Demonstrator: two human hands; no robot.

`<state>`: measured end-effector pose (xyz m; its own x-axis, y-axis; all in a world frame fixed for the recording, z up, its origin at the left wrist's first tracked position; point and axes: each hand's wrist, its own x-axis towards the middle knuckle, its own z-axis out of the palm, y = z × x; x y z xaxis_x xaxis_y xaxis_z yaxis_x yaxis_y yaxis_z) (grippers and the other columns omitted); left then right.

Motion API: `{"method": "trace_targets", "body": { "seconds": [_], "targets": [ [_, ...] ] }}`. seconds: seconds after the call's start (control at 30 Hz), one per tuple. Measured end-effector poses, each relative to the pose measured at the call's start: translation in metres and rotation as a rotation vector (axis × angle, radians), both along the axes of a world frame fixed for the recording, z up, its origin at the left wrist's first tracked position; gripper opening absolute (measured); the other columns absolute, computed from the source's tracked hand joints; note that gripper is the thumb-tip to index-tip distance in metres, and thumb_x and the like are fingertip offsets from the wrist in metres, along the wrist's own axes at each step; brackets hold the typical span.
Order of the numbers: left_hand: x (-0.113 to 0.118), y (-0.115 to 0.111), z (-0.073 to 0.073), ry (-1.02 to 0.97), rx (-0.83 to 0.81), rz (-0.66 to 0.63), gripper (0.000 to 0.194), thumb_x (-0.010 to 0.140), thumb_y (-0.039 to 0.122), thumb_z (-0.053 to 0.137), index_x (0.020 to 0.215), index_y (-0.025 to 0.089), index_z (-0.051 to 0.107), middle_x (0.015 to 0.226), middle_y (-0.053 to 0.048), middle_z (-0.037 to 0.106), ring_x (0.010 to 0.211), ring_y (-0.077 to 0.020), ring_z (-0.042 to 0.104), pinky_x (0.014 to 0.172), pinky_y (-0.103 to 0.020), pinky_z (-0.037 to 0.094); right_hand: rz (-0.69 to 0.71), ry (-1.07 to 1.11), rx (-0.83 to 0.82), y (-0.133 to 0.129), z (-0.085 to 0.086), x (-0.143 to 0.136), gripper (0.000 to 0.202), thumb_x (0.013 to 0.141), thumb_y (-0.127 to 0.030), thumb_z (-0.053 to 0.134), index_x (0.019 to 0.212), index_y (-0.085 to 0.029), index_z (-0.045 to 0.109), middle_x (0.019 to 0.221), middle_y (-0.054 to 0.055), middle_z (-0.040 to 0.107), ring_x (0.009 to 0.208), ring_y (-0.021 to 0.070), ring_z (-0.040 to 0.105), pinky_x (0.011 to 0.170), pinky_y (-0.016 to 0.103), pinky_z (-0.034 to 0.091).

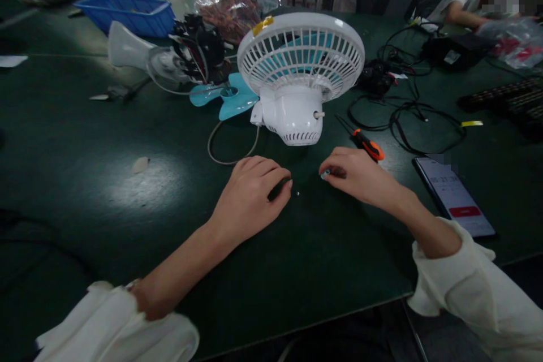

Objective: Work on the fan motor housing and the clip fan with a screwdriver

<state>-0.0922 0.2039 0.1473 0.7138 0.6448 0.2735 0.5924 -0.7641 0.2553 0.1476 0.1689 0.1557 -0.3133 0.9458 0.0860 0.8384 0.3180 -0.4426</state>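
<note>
My left hand (250, 195) rests low over the green table with its fingers curled and thumb and forefinger tips together; whatever they may hold is hidden. Just right of those tips lies a tiny shiny piece (297, 193), too small to name. Between the thumb and forefinger of my right hand (360, 176) is a small light-blue piece (324, 174). Beyond both hands lies a white fan (294, 116), its cage tilted up and light-blue blades showing through the bars. Behind my right hand is a screwdriver (369, 145) with an orange and black handle.
A phone (456, 198) lies at the right, near black cables (399, 119). Left of the fan are loose light-blue blades (240, 96) and a white stand with a dark motor (199, 48). Further back are a blue bin (127, 14) and a bag (233, 8). Another person's arm (462, 14) is far right.
</note>
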Motion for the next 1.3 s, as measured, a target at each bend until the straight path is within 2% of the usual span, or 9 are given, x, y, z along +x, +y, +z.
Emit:
{"method": "trace_targets", "body": {
  "seconds": [0.13, 0.27, 0.5, 0.67, 0.83, 1.07, 1.3],
  "targets": [
    [0.001, -0.001, 0.001, 0.030, -0.052, -0.008, 0.025, 0.091, 0.034, 0.048, 0.100, 0.018, 0.065, 0.098, -0.007, 0.066, 0.093, -0.0219, 0.059, 0.080, -0.039, 0.046, -0.002, -0.018, -0.002, -0.002, 0.001, -0.002, 0.017, 0.081, -0.008, 0.058, 0.088, -0.017, 0.071, 0.085, 0.005, 0.063, 0.074, 0.0148, 0.060, 0.068, 0.026, 0.047],
    [0.002, -0.001, 0.000, 0.036, -0.085, -0.026, 0.027, 0.092, 0.035, 0.047, 0.102, 0.017, 0.064, 0.099, -0.006, 0.064, 0.091, -0.0200, 0.058, 0.080, -0.037, 0.047, -0.006, 0.003, 0.000, -0.001, -0.001, -0.002, 0.016, 0.081, -0.010, 0.059, 0.087, -0.017, 0.071, 0.083, 0.005, 0.064, 0.073, 0.0147, 0.061, 0.067, 0.026, 0.048],
    [0.001, 0.000, -0.001, 0.024, -0.085, -0.027, 0.028, 0.093, 0.034, 0.045, 0.103, 0.016, 0.064, 0.099, -0.007, 0.064, 0.091, -0.0196, 0.057, 0.080, -0.037, 0.048, -0.217, 0.204, 0.102, 0.002, 0.005, 0.015, 0.012, 0.081, -0.018, 0.062, 0.087, -0.018, 0.072, 0.083, 0.004, 0.068, 0.071, 0.0152, 0.065, 0.069, 0.028, 0.052],
    [0.001, -0.001, 0.000, 0.021, -0.081, -0.032, 0.027, 0.093, 0.031, 0.045, 0.103, 0.016, 0.064, 0.099, -0.006, 0.064, 0.090, -0.0189, 0.057, 0.080, -0.037, 0.048, -0.285, 0.271, 0.228, -0.001, 0.017, 0.026, 0.011, 0.081, -0.025, 0.065, 0.087, -0.020, 0.073, 0.084, 0.004, 0.070, 0.073, 0.0171, 0.066, 0.065, 0.029, 0.054],
    [0.001, -0.001, 0.000, 0.030, -0.085, -0.029, 0.027, 0.093, 0.032, 0.044, 0.103, 0.016, 0.064, 0.099, -0.007, 0.064, 0.090, -0.0193, 0.058, 0.080, -0.037, 0.048, -0.335, 0.332, 0.268, -0.001, 0.021, 0.033, 0.013, 0.080, -0.028, 0.067, 0.089, -0.020, 0.072, 0.081, 0.004, 0.070, 0.071, 0.0175, 0.067, 0.065, 0.030, 0.054],
    [0.000, -0.001, -0.001, 0.023, -0.082, -0.027, 0.026, 0.093, 0.031, 0.044, 0.103, 0.016, 0.064, 0.099, -0.007, 0.065, 0.090, -0.0194, 0.058, 0.080, -0.037, 0.049, -0.280, 0.305, 0.256, 0.002, 0.012, 0.022, 0.013, 0.082, -0.027, 0.064, 0.089, -0.019, 0.072, 0.084, 0.005, 0.067, 0.073, 0.0163, 0.065, 0.065, 0.029, 0.054],
    [0.001, -0.001, -0.002, 0.031, -0.064, -0.033, 0.025, 0.093, 0.030, 0.044, 0.102, 0.017, 0.064, 0.099, -0.006, 0.065, 0.091, -0.0196, 0.058, 0.082, -0.038, 0.048, -0.066, 0.214, 0.153, 0.009, -0.014, 0.000, 0.017, 0.088, -0.014, 0.054, 0.097, -0.017, 0.069, 0.095, 0.006, 0.065, 0.079, 0.0151, 0.062, 0.071, 0.028, 0.051]
  ]
}}
